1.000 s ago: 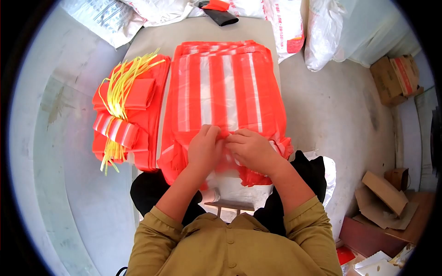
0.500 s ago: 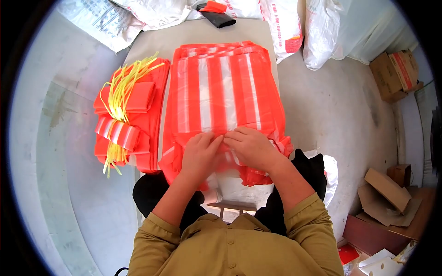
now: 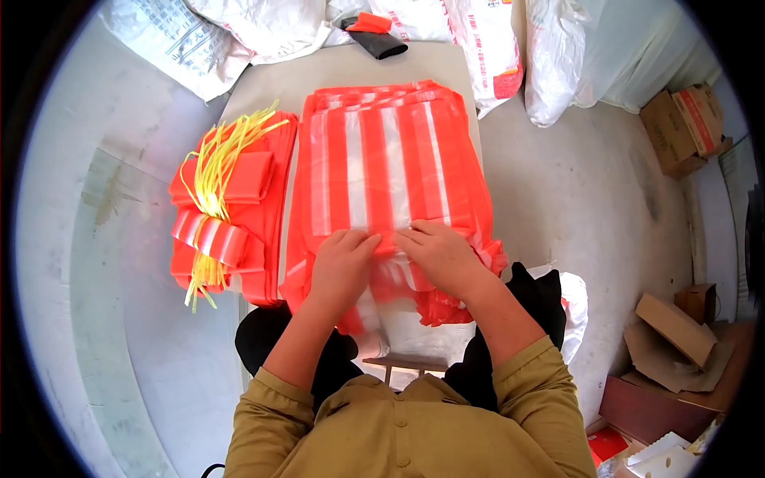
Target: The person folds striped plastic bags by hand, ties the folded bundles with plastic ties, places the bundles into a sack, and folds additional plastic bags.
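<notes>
A stack of red and white striped plastic bags [image 3: 374, 167] lies flat in front of me, its near end crumpled and hanging over the table edge. My left hand [image 3: 344, 264] has its fingers pinched on the near part of the top bag. Just to the right, my right hand [image 3: 437, 253] is closed on the same bag, a small gap between the two hands. The fingertips are partly buried in the thin plastic.
Folded red bags [image 3: 231, 177] lie left of the stack, with a rolled striped bundle [image 3: 211, 237] and yellow ties [image 3: 215, 171] on top. Behind is a black and red item [image 3: 378, 38] on the table [image 3: 279, 72]. White sacks [image 3: 486, 56] stand beyond; cardboard boxes [image 3: 677, 331] sit at right.
My hands have moved slightly apart, both still on the near part of the top bag. The whole view has shifted a little.
</notes>
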Action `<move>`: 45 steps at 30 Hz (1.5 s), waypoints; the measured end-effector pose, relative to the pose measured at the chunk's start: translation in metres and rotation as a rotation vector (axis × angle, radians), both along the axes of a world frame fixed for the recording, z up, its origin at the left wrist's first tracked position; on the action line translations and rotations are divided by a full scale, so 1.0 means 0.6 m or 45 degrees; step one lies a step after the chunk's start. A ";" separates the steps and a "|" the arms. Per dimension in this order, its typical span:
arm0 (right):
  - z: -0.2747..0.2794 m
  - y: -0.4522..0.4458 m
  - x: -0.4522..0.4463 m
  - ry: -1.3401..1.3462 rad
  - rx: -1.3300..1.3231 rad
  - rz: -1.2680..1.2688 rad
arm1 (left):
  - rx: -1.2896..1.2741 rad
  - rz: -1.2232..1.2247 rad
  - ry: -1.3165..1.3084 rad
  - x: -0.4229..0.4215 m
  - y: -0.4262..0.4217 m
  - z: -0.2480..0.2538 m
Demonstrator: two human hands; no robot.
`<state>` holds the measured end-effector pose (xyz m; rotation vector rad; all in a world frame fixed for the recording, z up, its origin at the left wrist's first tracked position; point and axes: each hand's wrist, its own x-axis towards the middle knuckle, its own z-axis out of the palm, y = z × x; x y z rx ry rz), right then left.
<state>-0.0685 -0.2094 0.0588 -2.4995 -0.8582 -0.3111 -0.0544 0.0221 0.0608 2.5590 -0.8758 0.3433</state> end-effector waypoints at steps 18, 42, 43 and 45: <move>0.037 -0.047 0.047 0.902 0.091 0.066 | -0.377 0.093 0.789 -0.017 0.073 0.046; 0.041 -0.122 0.016 0.928 0.270 -0.500 | -0.159 0.608 0.561 0.040 0.067 0.018; 0.036 -0.119 0.013 0.877 0.258 -0.503 | -0.160 0.617 0.507 0.037 0.067 0.014; 0.035 -0.110 0.012 0.824 0.273 -0.523 | -0.251 0.621 0.538 0.034 0.072 0.004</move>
